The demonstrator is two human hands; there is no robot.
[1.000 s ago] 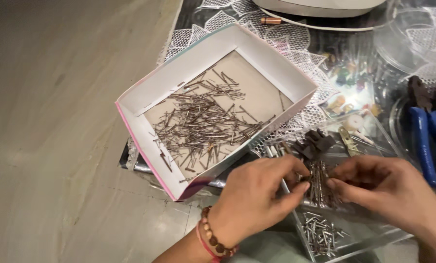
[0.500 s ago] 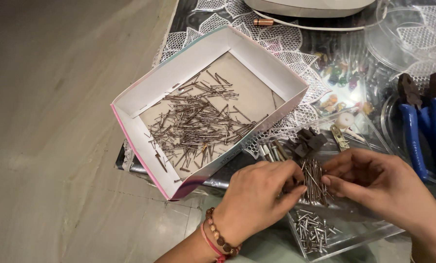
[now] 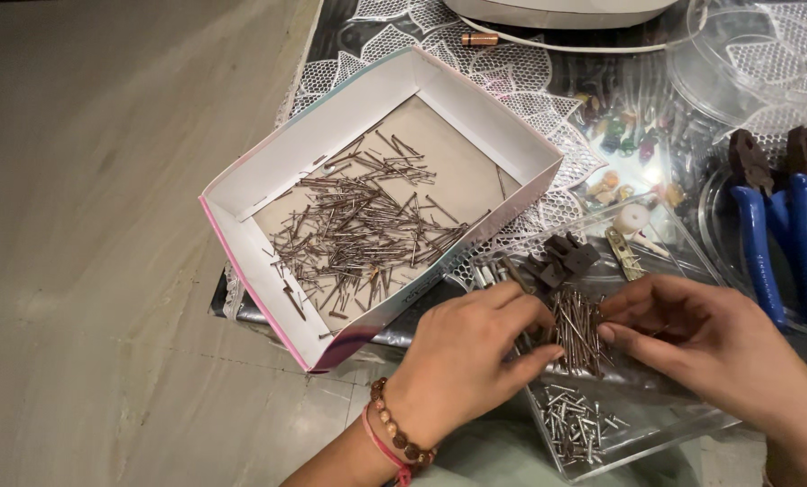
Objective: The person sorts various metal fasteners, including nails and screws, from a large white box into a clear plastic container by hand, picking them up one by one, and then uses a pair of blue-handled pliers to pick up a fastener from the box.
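Observation:
My left hand (image 3: 466, 356), with a bead bracelet on its wrist, and my right hand (image 3: 701, 343) meet over a clear plastic compartment tray (image 3: 669, 424). Both pinch at a bundle of long brown nails (image 3: 576, 329) in the tray's middle compartment. Small silver nails (image 3: 576, 422) lie in the near compartment, and dark brown pieces (image 3: 557, 261) sit in the far one. To the left stands a white cardboard box (image 3: 268, 171) with a pink edge, holding a scattered pile of long nails (image 3: 358, 230).
Blue-handled pliers (image 3: 787, 243) lie at the right edge. A clear round lid (image 3: 746, 54) and small coloured pieces (image 3: 624, 135) sit behind the tray on a white lace mat (image 3: 511, 72). A white appliance base (image 3: 557, 11) is at the top. Stone floor lies to the left.
The view has shifted slightly, moving everything a little up and left in the picture. Both hands stay at the nail bundle, fingers working it; the bundle sits a bit more fanned out.

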